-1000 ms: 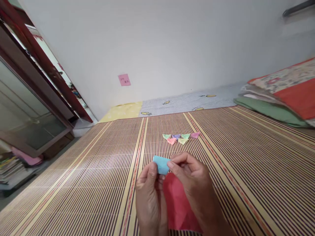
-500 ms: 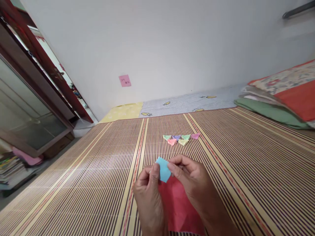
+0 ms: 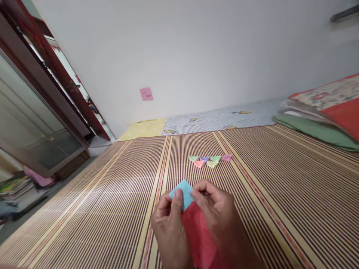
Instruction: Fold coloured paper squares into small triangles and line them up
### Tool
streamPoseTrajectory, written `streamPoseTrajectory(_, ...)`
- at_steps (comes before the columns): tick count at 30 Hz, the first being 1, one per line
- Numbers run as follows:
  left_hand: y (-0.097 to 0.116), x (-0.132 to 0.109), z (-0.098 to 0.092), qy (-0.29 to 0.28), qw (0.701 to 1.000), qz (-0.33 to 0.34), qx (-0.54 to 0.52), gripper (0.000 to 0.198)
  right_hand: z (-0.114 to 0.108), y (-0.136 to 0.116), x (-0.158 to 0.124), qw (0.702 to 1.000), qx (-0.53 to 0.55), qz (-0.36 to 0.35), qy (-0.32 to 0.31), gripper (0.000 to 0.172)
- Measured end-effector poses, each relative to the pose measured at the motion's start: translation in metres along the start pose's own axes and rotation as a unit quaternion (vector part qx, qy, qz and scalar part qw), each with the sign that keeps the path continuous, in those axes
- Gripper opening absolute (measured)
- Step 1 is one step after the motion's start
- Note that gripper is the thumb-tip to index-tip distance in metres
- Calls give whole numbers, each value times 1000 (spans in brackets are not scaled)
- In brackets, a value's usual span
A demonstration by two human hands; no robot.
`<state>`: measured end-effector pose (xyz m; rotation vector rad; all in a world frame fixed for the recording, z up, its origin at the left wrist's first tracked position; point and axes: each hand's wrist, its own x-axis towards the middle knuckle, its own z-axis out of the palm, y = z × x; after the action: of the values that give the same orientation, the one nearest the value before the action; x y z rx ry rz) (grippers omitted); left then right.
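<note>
- Head view: a small blue paper piece [image 3: 182,192] is held just above a striped bamboo mat [image 3: 98,209], near the bottom centre, between both hands.
- Left hand [image 3: 168,228]: thumb and forefinger are pressed together on the paper's lower left edge, with the other fingers curled in.
- Right hand [image 3: 215,213]: thumb and forefinger pinch its right edge, and the remaining fingers are bent loosely behind.
- The paper looks thin, very light and limp. It would likely crease at any pinch and tear if pulled hard, so edges and corners are the safest places to grip, with gentle pressure.
- A red paper sheet [image 3: 200,235] lies flat on the mat directly under the hands, partly hidden by them.
- Beyond the hands, well apart, a cluster of small folded paper triangles [image 3: 209,160] in pastel colours sits on the mat, some touching.
- Nothing lies between the hands and that cluster.
- Further off are a checked bedsheet [image 3: 218,117] along the wall, folded quilts [image 3: 322,112] at right, a pink sticky note [image 3: 146,93] on the wall, and a glass-fronted cabinet [image 3: 33,123] at left with stacked books [image 3: 17,190] below.
</note>
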<state>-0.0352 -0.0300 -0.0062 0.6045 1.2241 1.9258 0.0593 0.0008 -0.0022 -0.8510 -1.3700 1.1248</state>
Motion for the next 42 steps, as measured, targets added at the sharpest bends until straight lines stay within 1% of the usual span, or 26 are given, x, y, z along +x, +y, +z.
streamPoseTrajectory(2,2,1,-1,7,1000,17,8,33,-2,2,1,999,6,0,-41,24)
streamPoseTrajectory(4,4,2,-2,-2,999,30,30,31,-5,2,4,996,24,22,-81,26)
streamPoseTrajectory(7,7,6,-6,-27,996,39,75,29,-13,1,7,993,38,55,-99,30)
streamPoseTrajectory(9,9,7,-9,-28,993,62,97,31,-17,-2,8,991,39,59,-110,29)
streamPoseTrajectory(11,10,8,-10,-27,992,75,95,35,-18,-4,7,992,16,41,-120,27)
streamPoseTrajectory(12,10,8,-10,-26,994,69,81,35,-18,-6,6,993,-9,24,-119,26)
streamPoseTrajectory(15,9,7,-6,-9,1000,19,17,36,-16,-9,2,989,-100,-42,-104,25)
streamPoseTrajectory(17,7,9,-4,-1,1000,-6,-14,37,-15,-9,1,984,-129,-65,-105,25)
streamPoseTrajectory(19,5,11,-3,-20,1000,-15,-16,35,-16,-9,2,984,-125,-56,-112,25)
streamPoseTrajectory(22,2,13,-8,-59,998,-13,14,31,-22,-9,5,988,-88,-28,-126,27)
streamPoseTrajectory(25,4,13,-12,-80,996,16,47,32,-28,-9,8,986,-47,-7,-158,24)
streamPoseTrajectory(28,8,11,-13,-129,986,41,101,36,-28,-8,8,985,-18,21,-172,18)
streamPoseTrajectory(30,10,11,-12,-146,979,48,131,37,-25,-7,7,987,-18,28,-160,20)
streamPoseTrajectory(33,9,13,-12,-141,977,52,154,41,-20,-5,6,989,-38,29,-142,26)
streamPoseTrajectory(35,7,15,-11,-145,976,44,155,41,-19,-2,7,990,-34,36,-131,26)
streamPoseTrajectory(37,7,14,-9,-146,979,30,139,38,-18,1,8,993,6,53,-106,25)
streamPoseTrajectory(39,8,11,-4,-140,984,22,109,29,-16,6,10,993,71,72,-59,24)
streamPoseTrajectory(42,9,5,3,-133,986,49,87,24,-10,11,12,984,154,86,16,25)
